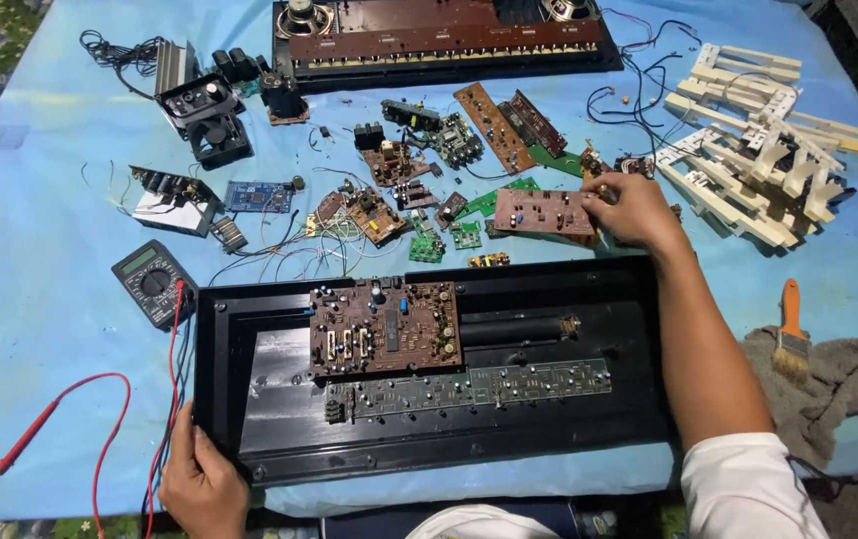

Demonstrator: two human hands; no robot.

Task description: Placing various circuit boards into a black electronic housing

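Blue cloth [30,329] covers the work surface, with patterned floor showing at the far-left and near edges.

- Black case shell [639,349], long and shallow, lies near centre. Inside it: a brown circuit board [385,327] at left-centre, a long green board strip [479,387] just nearer, and a dark cylinder [509,329] to the right of the brown board.
- Left hand [200,484]: rests on the near-left corner of the case shell, fingers curled over its rim, gripping the edge.
- Right hand [634,210]: reaches beyond the far edge of the shell, fingers closed narrowly on the right end of a reddish-brown board [544,212] lying on the cloth.
- Multimeter [153,282], grey-black, sits just left of the shell; its red probe lead [70,399] loops across the near-left cloth.
- Loose small boards [419,190], green and brown, scatter across the middle with thin wires.
- Small fan [219,138] and black parts lie far left.
- Keyboard chassis [439,40] with two speakers lies at the far edge.
- White keys [758,170] are heaped far right.
- Paintbrush [791,334] with orange handle rests on a grey rag [848,384], right.
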